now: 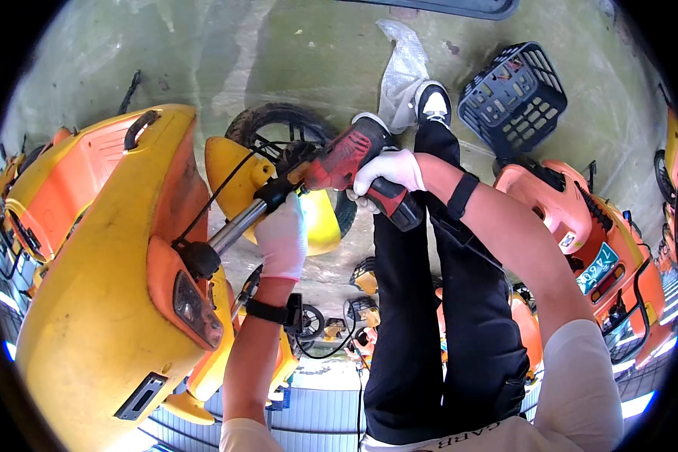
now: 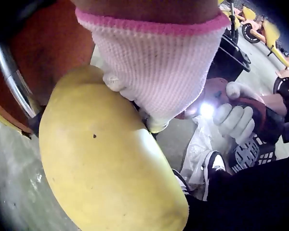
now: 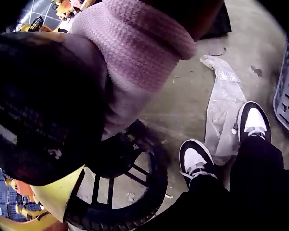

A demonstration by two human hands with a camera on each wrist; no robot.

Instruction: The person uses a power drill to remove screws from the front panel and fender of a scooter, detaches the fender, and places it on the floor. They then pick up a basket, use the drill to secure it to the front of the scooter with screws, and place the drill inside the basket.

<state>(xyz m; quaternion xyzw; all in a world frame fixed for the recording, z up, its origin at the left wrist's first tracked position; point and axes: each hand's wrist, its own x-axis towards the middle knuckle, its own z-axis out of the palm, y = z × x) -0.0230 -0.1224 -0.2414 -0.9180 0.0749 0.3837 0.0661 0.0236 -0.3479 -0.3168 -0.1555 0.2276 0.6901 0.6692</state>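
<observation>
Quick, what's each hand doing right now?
Left hand: closed around the scooter's fork, beside the yellow mudguard.
Right hand: closed on the red drill.

A dark crate [image 1: 514, 94] stands near a clear plastic bag [image 1: 401, 68] on concrete.

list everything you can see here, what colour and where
scooter: 1, yellow and orange, left
mudguard: 1, yellow, by front wheel
fork tube: 1, silver, scooter front
front wheel: 1, black, behind mudguard
power drill: 1, red and black, centre
crate: 1, dark, upper right floor
plastic bag: 1, clear, by the shoes
other scooters: several, orange or yellow, right and beyond
shoes: 2, black and white, floor
left hand: 1, white glove, holding mudguard
right hand: 1, white glove, gripping power drill
</observation>
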